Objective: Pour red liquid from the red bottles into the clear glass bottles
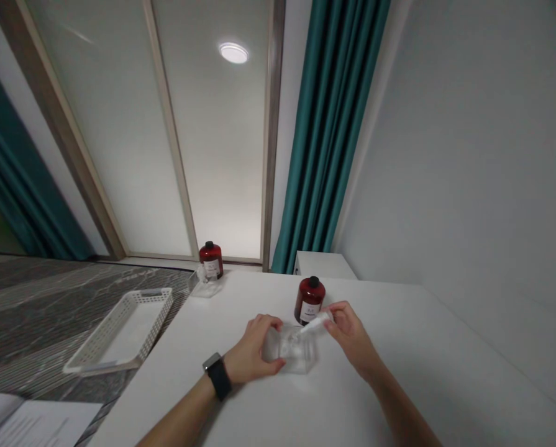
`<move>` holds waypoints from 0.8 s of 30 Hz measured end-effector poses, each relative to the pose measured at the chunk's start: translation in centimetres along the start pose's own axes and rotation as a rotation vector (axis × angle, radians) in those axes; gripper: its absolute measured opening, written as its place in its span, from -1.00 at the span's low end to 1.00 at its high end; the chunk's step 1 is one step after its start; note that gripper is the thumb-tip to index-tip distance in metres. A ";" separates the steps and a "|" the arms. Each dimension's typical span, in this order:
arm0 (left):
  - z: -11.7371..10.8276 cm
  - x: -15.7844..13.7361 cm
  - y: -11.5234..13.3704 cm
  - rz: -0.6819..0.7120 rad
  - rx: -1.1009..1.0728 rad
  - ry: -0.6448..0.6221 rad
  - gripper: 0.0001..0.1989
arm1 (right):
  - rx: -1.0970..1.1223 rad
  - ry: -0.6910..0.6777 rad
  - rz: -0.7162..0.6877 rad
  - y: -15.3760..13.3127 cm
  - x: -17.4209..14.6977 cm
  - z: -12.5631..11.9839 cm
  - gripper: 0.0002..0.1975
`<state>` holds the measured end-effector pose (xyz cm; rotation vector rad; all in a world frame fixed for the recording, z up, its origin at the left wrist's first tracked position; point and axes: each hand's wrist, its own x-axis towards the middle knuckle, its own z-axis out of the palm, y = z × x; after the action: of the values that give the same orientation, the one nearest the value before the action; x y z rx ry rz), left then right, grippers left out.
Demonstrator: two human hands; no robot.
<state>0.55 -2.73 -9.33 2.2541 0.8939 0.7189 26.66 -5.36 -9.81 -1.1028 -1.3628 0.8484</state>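
Note:
On the white table (pixel 240 416), my left hand (pixel 254 354) grips the left side of a clear plastic box (pixel 299 359), thumb and fingers curved around its edge. A dark watch is on my left wrist. My right hand (pixel 350 338) pinches a slim white tapered piece (pixel 315 323), slanted so that its far end reaches over the box. Whether it is a tube or folded tissue I cannot tell. What lies inside the box is blurred. Just behind the box stands a dark red bottle (pixel 305 297) with a black cap and a white label, upright.
Another red bottle (pixel 210 254) stands at the table's far left corner, beside a second clear container (pixel 207 287). Left of the table are a white perforated basket (pixel 140 341) and an open book (pixel 49 425) on a grey striped surface. A white cabinet (pixel 324 264) stands behind.

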 end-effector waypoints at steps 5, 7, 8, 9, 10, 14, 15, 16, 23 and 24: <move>0.0 0.0 0.1 -0.004 0.001 0.009 -0.46 | -0.284 -0.135 0.009 -0.9 -1.1 -1.3 -0.83; 0.0 0.0 0.1 -0.008 0.007 0.009 -0.47 | -0.353 -0.164 0.019 -1.1 -2.0 -1.5 -0.86; 0.0 0.0 0.1 -0.009 0.011 0.008 -0.47 | -0.365 -0.166 0.028 -1.0 -2.5 -1.6 -0.86; 0.0 0.1 0.1 -0.009 0.015 0.008 -0.48 | -0.366 -0.158 0.038 -0.9 -2.9 -1.7 -0.87; 0.0 0.1 0.1 -0.008 0.020 0.008 -0.48 | -0.357 -0.142 0.050 -0.7 -3.3 -1.8 -0.88; 0.2 0.1 0.0 0.003 0.037 0.012 -0.49 | -0.214 -0.059 0.081 0.1 -4.3 -2.5 -0.82; 0.2 0.0 0.0 0.005 0.039 0.013 -0.49 | -0.161 -0.042 0.093 0.2 -4.4 -2.9 -0.79; 0.2 0.0 0.0 0.006 0.040 0.016 -0.49 | -0.114 -0.025 0.109 0.3 -4.4 -3.2 -0.76; 0.4 0.1 0.2 -0.004 0.053 0.023 -0.52 | -0.232 0.277 0.116 1.5 -2.5 -6.5 -0.70; 0.5 0.1 0.1 0.000 0.054 0.024 -0.52 | -0.272 0.299 0.115 1.9 -2.1 -7.0 -0.70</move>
<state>1.00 -2.85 -9.55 2.2978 0.9350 0.7317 33.65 -7.49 -11.54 -1.4677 -1.1934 0.5602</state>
